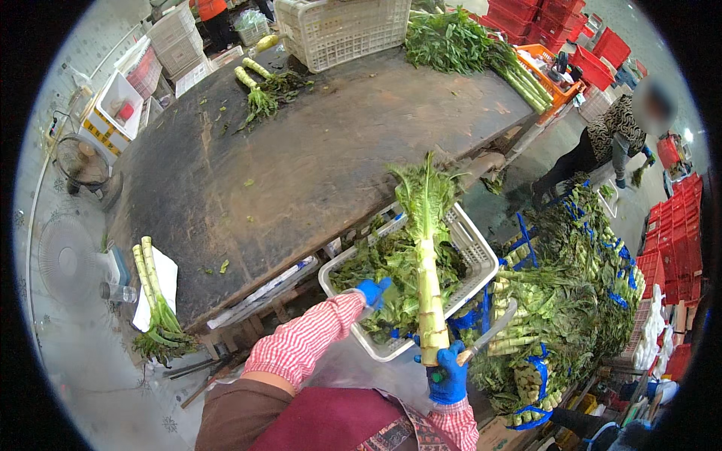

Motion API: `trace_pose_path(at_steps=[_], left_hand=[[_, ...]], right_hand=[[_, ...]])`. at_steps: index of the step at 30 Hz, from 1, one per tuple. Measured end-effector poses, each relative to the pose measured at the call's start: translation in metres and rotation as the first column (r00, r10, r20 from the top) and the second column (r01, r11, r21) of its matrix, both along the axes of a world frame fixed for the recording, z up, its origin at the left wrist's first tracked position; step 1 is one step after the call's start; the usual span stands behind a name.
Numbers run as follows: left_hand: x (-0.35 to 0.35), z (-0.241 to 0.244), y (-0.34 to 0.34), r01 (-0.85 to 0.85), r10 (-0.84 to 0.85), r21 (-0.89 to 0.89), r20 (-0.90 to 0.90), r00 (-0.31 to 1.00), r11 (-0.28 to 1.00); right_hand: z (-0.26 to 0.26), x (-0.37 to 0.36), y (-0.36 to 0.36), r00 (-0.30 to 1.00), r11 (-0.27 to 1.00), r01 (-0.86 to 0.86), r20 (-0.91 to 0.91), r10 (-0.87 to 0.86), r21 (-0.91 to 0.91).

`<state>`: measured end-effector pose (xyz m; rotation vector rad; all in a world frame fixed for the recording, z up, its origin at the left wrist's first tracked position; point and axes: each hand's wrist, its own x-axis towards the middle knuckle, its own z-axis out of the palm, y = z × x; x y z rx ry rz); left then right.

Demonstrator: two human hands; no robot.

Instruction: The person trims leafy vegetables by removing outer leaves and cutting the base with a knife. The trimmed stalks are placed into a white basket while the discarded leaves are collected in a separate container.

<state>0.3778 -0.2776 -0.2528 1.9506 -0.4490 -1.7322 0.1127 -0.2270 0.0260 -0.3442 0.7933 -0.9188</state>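
My right hand (447, 375), in a blue glove, grips the lower end of a thick celtuce stem (430, 299) with leaves at its top. A knife (493, 330) with a curved blade sticks out from the same hand, to the right of the stem. In a blue glove too, my left hand (373, 293) is over the near left part of a pale plastic crate (476, 253). Loose celtuce leaves (395, 270) lie in that crate, below the stem. Whether the left fingers hold a leaf cannot be told.
Trimmed celtuce stems lie on the dark table (304, 158) at its far side and near left corner (148, 276). A white crate (350, 34) and a leafy bundle (451, 42) stand at the back. Blue-tied celtuce bundles (564, 304) are heaped right. A person (612, 132) bends beyond.
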Motion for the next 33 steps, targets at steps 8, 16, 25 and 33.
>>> trace_pose_path(at_steps=[8, 16, 25, 33], left_hand=[[-0.004, 0.226, -0.067, -0.079, 0.29, -0.677, 0.204, 0.935, 0.732], [0.002, 0.17, -0.075, -0.54, 0.587, -0.633, -0.164, 0.793, 0.554], [0.003, 0.188, -0.068, -0.73, 0.484, -0.322, -0.579, 0.656, 0.603], [0.001, 0.103, -0.045, -0.766, 0.079, 0.034, -0.997, 0.021, 0.642]], right_hand=[[0.017, 0.008, -0.008, 0.831, 0.877, -0.376, -0.527, 0.177, -0.3], [0.015, 0.023, 0.002, 0.975, 0.984, -0.169, -0.159, 0.158, -0.061], [0.021, 0.015, 0.005, 0.873, 0.925, -0.345, -0.417, 0.253, -0.161], [0.015, 0.026, 0.009, 0.965, 0.975, -0.213, 0.167, 0.2, 0.067]])
